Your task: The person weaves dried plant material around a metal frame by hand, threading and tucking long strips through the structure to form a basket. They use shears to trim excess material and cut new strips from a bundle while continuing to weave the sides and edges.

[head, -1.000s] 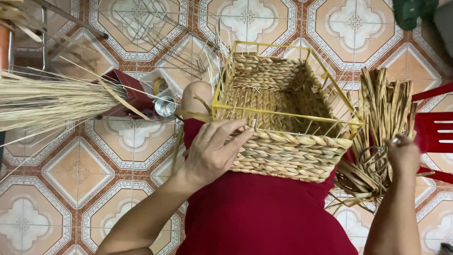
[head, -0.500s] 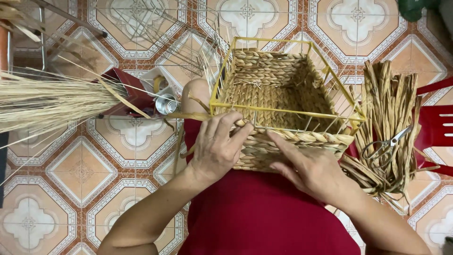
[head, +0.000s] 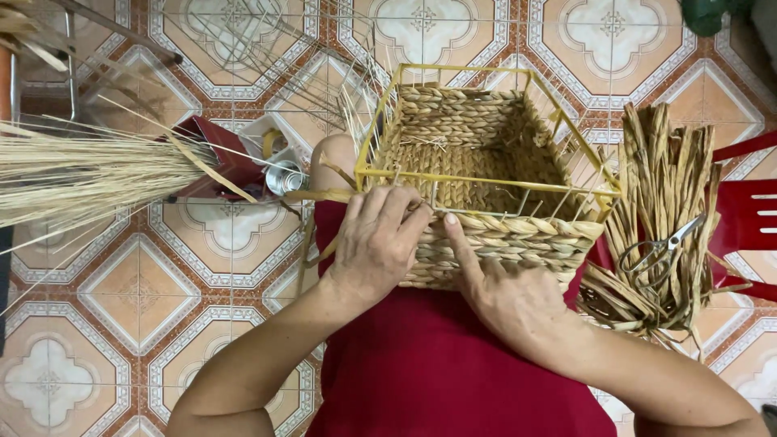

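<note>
A half-woven straw basket [head: 494,146] on a yellow wire frame rests on my lap, over a red garment. My left hand [head: 376,243] grips the basket's near left corner, fingers curled over the woven wall and a flat straw strand. My right hand [head: 506,295] lies against the near wall, its forefinger pressing the top braided row just under the yellow rim. Neither hand covers the inside of the basket, which shows woven sides and bottom.
A bundle of flat dried straw strips [head: 660,202] with metal scissors [head: 660,247] on top lies on a red plastic chair [head: 749,218] at right. A thick sheaf of thin straw [head: 73,174] sticks in from the left over the patterned tile floor [head: 137,299]. Small containers [head: 279,170] sit beside my knee.
My right hand left the straw bundle at right, where the scissors now lie, and came to the basket's near wall. My left hand stayed on the corner.
</note>
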